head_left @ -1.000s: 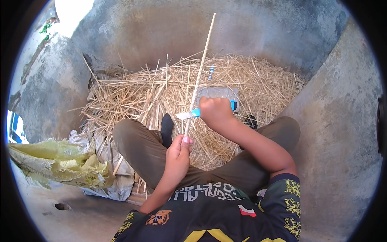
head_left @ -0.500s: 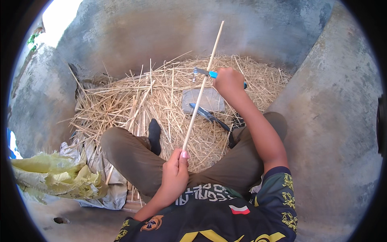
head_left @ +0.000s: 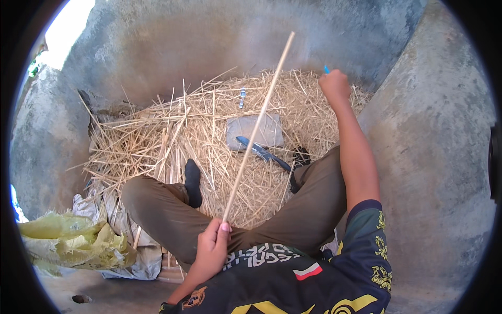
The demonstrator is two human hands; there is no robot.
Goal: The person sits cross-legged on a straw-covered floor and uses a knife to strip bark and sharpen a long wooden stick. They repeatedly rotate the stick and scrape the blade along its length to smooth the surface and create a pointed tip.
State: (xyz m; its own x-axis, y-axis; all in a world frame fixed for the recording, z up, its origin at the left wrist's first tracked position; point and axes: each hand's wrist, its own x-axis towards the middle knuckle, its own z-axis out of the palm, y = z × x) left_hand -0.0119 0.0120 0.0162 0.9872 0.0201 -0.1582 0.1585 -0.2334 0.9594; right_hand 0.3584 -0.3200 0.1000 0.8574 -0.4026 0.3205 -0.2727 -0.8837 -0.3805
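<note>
At the lower left, against the curved concrete wall (head_left: pixel 209 47): one yellow-green woven plastic sack (head_left: pixel 73 240), crumpled, its edge frayed, contents hidden from view; under and beside it, one greyish-white plastic sheet (head_left: pixel 138 264), rumpled, with pale strips lying alongside. On the ground between the bent legs in brown trousers (head_left: pixel 157 209): a spread of dry, straw-coloured shavings (head_left: pixel 314 115), coarser and longer toward the left. One long, thin, pale wooden stick (head_left: pixel 259 125) was held aloft over this spread, its lower end in the left hand (head_left: pixel 213 242), whose fingers were wrapped round it with the thumb along the upper side. The right hand (head_left: pixel 334 85) was clenched about a bright blue hand tool (head_left: pixel 327 69), of which only a short piece showed above the fist; it stood to the right of the stick's upper part, apart from it. Condition of stick: straight, slender, cream to light tan, slanting up and rightward from the left grip, its far end bare before the wall. Beneath its line of sight lay one rectangular grey block (head_left: pixel 266 128) and one dark-bladed knife with a black handle (head_left: pixel 266 155), the blade's tip overlapping the block.
</note>
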